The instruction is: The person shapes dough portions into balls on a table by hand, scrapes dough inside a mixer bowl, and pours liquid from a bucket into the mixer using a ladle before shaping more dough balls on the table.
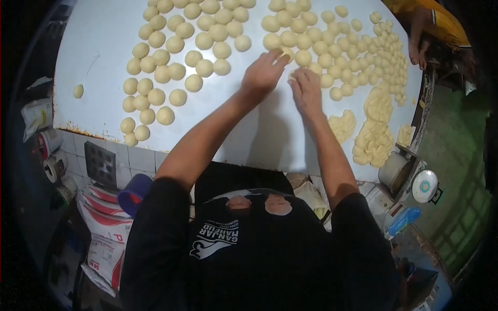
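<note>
My left hand [263, 75] is closed, its fingertips pinched on a piece of dough [286, 53] at the edge of the dough balls. Close on its right, my right hand [307, 92] has its fingers curled down, with a pale bit of dough [292, 76] showing at the tips. Smooth round dough balls [303, 58] lie just beyond both hands. To the right, smaller dough balls [358, 65] sit packed together. Flattened, lumpy dough [374, 141] rests near the table's front right.
Larger dough balls [177, 97] spread over the left part of the white table [218, 114]. Another person's arm [419, 31] is at the far right corner. Below the front edge stand a pot [394, 171], a round scale [425, 185], a purple container [136, 192] and printed sacks [104, 249].
</note>
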The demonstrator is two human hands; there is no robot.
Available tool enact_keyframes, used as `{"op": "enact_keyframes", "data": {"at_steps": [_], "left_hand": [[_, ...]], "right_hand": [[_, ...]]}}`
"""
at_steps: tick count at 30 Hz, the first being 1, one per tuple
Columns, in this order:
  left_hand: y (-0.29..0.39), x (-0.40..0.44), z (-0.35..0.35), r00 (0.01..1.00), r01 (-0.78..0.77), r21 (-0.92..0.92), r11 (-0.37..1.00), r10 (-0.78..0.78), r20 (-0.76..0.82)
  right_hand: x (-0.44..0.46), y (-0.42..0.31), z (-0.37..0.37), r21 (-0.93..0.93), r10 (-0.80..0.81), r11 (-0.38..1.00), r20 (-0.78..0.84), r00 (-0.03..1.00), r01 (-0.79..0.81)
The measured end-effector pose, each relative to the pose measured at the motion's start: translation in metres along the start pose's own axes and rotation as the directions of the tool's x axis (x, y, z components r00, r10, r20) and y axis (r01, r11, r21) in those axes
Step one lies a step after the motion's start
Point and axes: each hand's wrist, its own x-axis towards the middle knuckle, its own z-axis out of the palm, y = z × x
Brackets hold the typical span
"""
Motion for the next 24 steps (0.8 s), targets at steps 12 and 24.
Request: {"op": "enact_keyframes", "data": {"at_steps": [12,24], "left_hand": [[0.042,-0.195,-0.099,0.912,0.031,0.335,0.942,-0.164,0.375],[0.050,-0.113,-0.024,0.958,0.241,0.291,0.926,-0.275,0.081]], "right_hand": [[-0.093,0.008,0.002,0.126,-0.042,0.991,0.030,0.999,0.038],[-0.048,-0.022,0.029,0.154,0.060,0.986,0.026,0.998,-0.064]]}}
